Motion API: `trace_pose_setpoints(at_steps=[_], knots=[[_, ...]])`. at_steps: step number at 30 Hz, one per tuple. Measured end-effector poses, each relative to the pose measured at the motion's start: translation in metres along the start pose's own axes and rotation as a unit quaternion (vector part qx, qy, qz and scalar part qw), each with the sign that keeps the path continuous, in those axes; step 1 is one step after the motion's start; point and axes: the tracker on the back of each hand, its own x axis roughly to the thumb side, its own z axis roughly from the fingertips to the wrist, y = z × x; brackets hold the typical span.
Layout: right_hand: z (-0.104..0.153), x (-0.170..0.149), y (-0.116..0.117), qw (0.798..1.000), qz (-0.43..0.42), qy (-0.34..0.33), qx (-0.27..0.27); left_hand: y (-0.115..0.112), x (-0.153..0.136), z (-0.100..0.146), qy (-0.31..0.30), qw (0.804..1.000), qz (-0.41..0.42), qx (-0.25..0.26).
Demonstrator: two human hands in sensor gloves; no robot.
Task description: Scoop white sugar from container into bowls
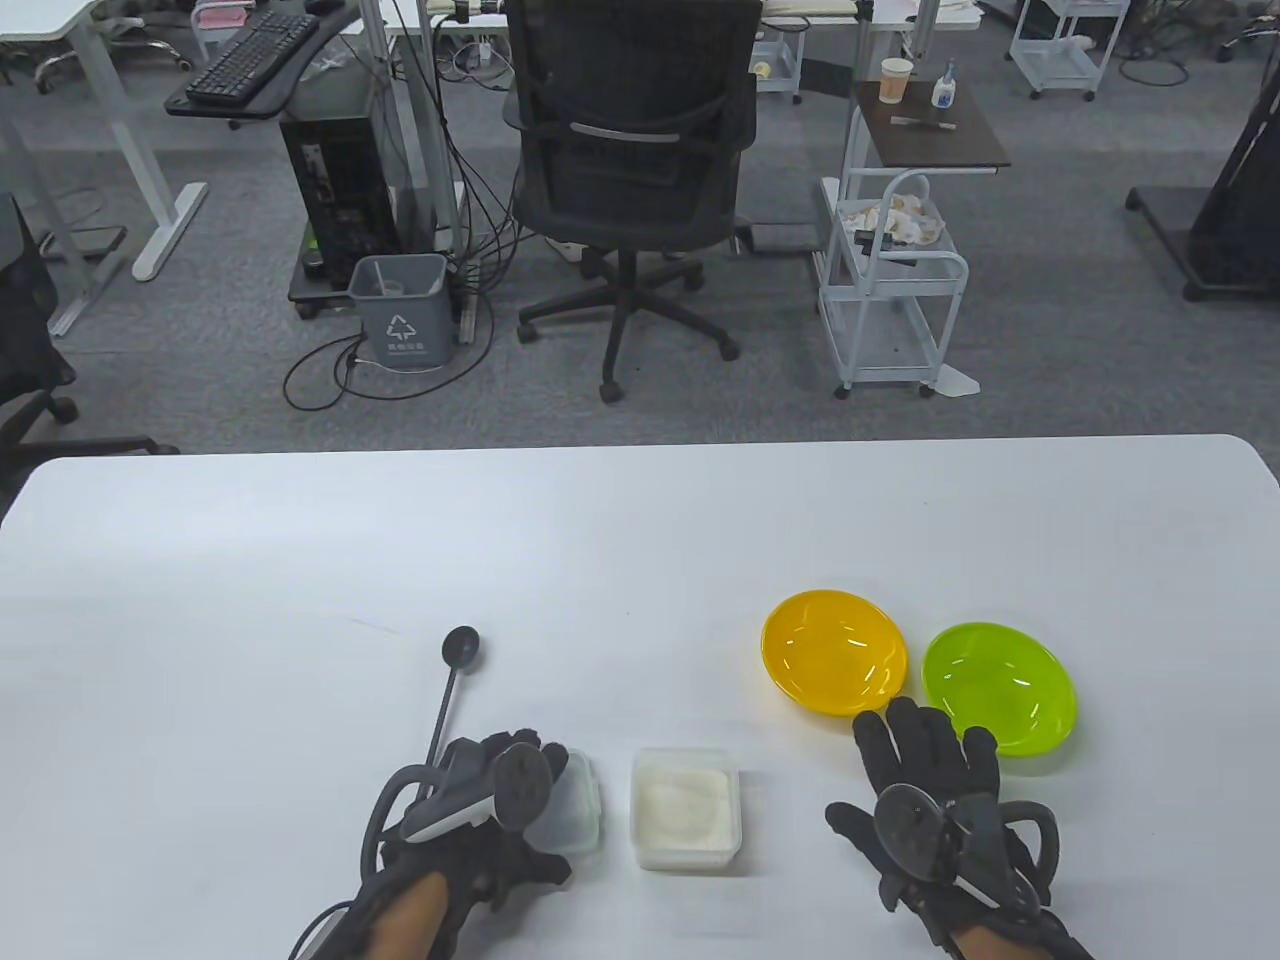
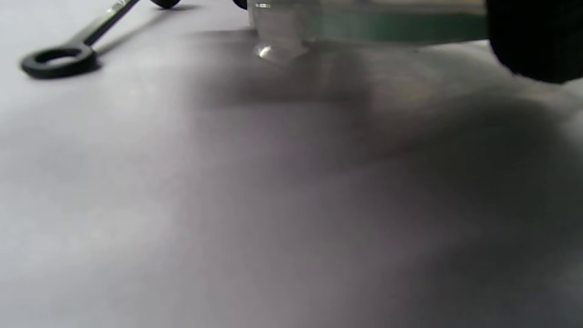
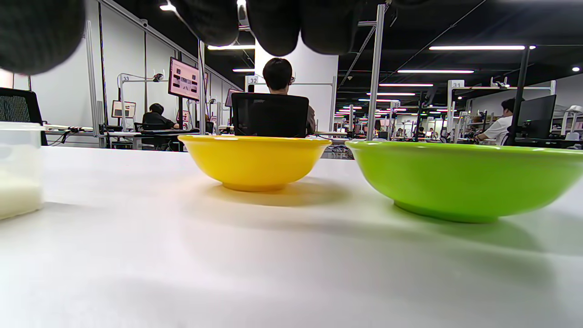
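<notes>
A clear square container of white sugar stands open near the table's front edge; it also shows at the left of the right wrist view. My left hand holds its clear lid low over the table just left of the container; the lid's edge shows in the left wrist view. A black long-handled spoon lies on the table left of the hand, its ring end close by. My right hand rests flat and empty in front of the yellow bowl and the green bowl. Both bowls are empty.
The white table is bare at the back and left. The bowls stand side by side, almost touching, right of the container. An office chair and a cart stand on the floor beyond the table's far edge.
</notes>
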Motion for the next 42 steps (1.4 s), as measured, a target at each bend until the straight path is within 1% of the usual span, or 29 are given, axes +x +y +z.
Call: trace_pose_setpoints(at_steps=[3, 7, 16, 20, 28, 35, 39, 41, 42], knots=[[0.000, 0.000, 0.000, 1.000, -0.002, 0.000, 0.000, -0.002, 0.000, 0.000, 0.003, 1.000, -0.013, -0.001], [0.000, 0.000, 0.001, 1.000, -0.004, -0.001, 0.002, -0.003, -0.001, 0.000, 0.001, 1.000, -0.003, -0.010], [0.000, -0.001, 0.000, 1.000, -0.006, 0.002, -0.001, 0.011, -0.008, 0.007, 0.000, 0.999, 0.040, 0.018], [0.000, 0.000, -0.001, 1.000, -0.006, 0.001, -0.002, 0.019, -0.016, 0.011, 0.010, 0.998, 0.055, 0.032], [0.001, 0.000, -0.001, 1.000, -0.008, -0.002, -0.004, 0.039, -0.047, 0.018, 0.078, 0.991, 0.085, 0.069], [0.001, 0.000, -0.001, 1.000, -0.008, 0.001, -0.002, 0.054, -0.081, 0.023, 0.162, 0.978, 0.089, 0.099], [0.001, 0.000, -0.001, 1.000, -0.009, 0.002, -0.001, 0.055, -0.100, 0.021, 0.222, 0.965, 0.099, 0.103], [0.001, 0.000, -0.001, 1.000, -0.009, 0.002, -0.001, 0.051, -0.108, 0.017, 0.259, 0.955, 0.099, 0.103], [0.001, 0.000, -0.001, 1.000, -0.009, 0.002, -0.001, 0.050, -0.109, 0.015, 0.268, 0.953, 0.100, 0.101]])
